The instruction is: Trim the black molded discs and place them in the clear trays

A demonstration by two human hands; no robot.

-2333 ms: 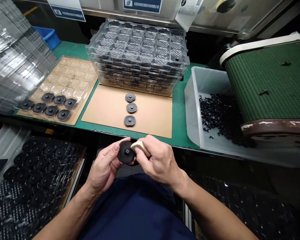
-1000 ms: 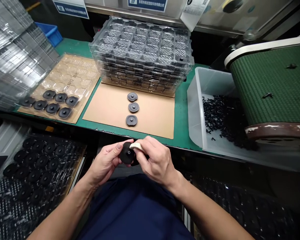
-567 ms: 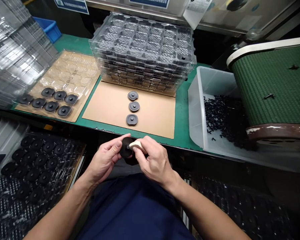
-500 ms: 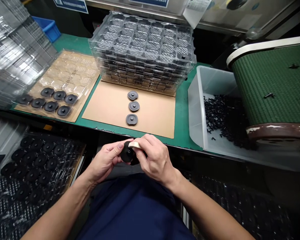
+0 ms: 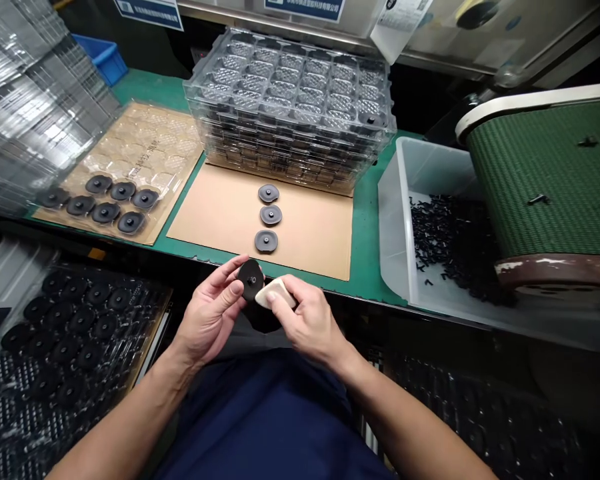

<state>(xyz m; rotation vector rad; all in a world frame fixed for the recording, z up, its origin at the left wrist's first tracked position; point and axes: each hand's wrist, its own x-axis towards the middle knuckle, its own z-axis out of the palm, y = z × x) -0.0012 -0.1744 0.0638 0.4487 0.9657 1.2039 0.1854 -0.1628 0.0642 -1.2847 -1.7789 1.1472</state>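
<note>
My left hand (image 5: 205,317) pinches a black plastic disc (image 5: 251,275) by its edge, with the small raised hub facing me. In my right hand (image 5: 313,317) is a cream-coloured pad (image 5: 275,291), gripped between thumb and fingers. The pad sits against or just beside the disc's lower right edge; I cannot tell whether they touch. Something dark hangs below the pad, too dim to name. Beyond my hands, three similar discs (image 5: 266,241) lie in a column on a cardboard sheet (image 5: 313,243).
A stack of clear trays (image 5: 290,100) stands behind the cardboard. Several discs rest in a clear tray (image 5: 150,143) at left. A translucent bin (image 5: 391,227) of small black pieces stands under a green conveyor belt (image 5: 550,167). Another filled tray (image 5: 75,327) is lower left.
My left hand has raised the disc and turned its face more towards me. The pad has come down and right from the disc's upper edge, showing its flat side.
</note>
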